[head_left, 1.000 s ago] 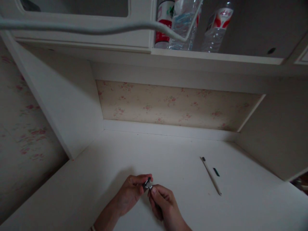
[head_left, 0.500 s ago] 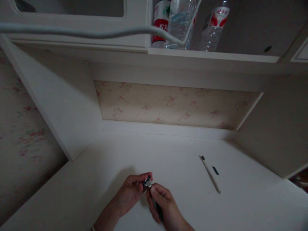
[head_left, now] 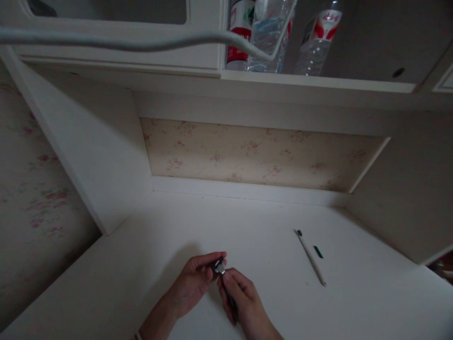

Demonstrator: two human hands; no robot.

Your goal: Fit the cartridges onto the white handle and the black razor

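Close together over the white desk [head_left: 247, 236], both my hands hold what looks like a small razor [head_left: 220, 268], with a silver and black head and a dark handle. My left hand [head_left: 193, 283] pinches the head's black part between thumb and fingers. Wrapped round the handle below the head is my right hand [head_left: 242, 297], its thumb close to the silver neck. Fingers hide much of the handle and part of the head. To the right lies a pale toothbrush [head_left: 311, 259] with dark bristles, and beside it a short dark green strip [head_left: 318, 251].
Above the desk, an open shelf [head_left: 318, 85] holds clear plastic bottles [head_left: 314, 52] and a red-and-white labelled bottle [head_left: 239, 33]. A pale curved bar [head_left: 148, 45] crosses in front of the cabinet. Side panels [head_left: 95, 156] bound the desk left and right.
The razor's head has tilted slightly in my fingers, showing more of its black part. Both hands keep their grip; the view has shifted a little.
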